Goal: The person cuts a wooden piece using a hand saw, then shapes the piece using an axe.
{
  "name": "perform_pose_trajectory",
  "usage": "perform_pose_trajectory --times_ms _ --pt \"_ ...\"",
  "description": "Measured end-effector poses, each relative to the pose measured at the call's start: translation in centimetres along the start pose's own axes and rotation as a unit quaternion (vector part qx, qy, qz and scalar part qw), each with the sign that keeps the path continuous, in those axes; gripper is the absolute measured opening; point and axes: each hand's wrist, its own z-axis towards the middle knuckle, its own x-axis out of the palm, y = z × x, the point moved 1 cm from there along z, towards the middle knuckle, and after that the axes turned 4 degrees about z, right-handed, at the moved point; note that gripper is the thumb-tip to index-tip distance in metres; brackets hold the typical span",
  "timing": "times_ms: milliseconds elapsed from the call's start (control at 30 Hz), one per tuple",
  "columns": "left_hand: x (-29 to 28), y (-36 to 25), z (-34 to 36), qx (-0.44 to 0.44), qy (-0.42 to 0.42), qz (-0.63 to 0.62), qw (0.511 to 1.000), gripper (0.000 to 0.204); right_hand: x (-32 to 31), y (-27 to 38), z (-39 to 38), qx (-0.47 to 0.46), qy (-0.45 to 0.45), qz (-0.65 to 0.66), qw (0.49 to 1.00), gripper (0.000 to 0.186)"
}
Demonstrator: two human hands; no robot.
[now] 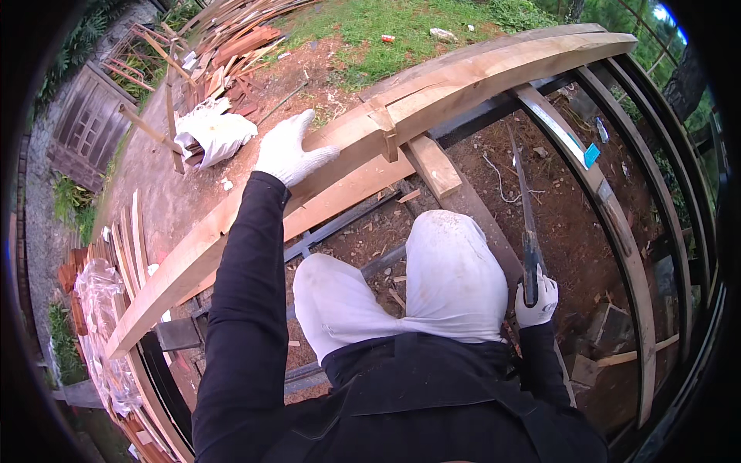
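Note:
My left hand (292, 151), in a white knit glove, lies at the far edge of a long pale wooden beam (463, 91), thumb and fingers apart. The beam bows across the view through the lens. My right hand (538, 299), also gloved, is closed round the handle of a handsaw (529, 224) to the right of my knee. Its blade points away from me, apart from the beam. A small notched wood piece (383, 130) sits against the beam's near face. Close by, a short timber block (434, 167) extends toward my knees.
Dark metal bars (668, 185) and a wooden rail (621, 224) cross the right side above bare soil. A turquoise object (592, 155) rests at that rail. Scrap wood (247, 46) and a white sack (212, 135) lie beyond. Plastic-wrapped timber (100, 324) stands left.

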Motion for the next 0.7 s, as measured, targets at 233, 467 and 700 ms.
perform_pose_trajectory --times_ms 233,467,700 --pt "1.2 0.1 -1.5 -0.095 0.116 0.0 0.989 0.115 0.6 -1.8 -1.7 0.067 0.093 -0.09 0.989 0.055" --pt "-0.2 -0.1 -4.1 -0.166 0.148 0.039 0.974 0.107 3.0 -1.0 0.1 0.13 0.183 -0.094 0.97 0.058" --pt "-0.1 0.1 -2.2 -0.131 0.156 0.014 0.979 0.105 2.7 -1.9 -0.2 0.167 0.131 -0.107 0.971 0.063"
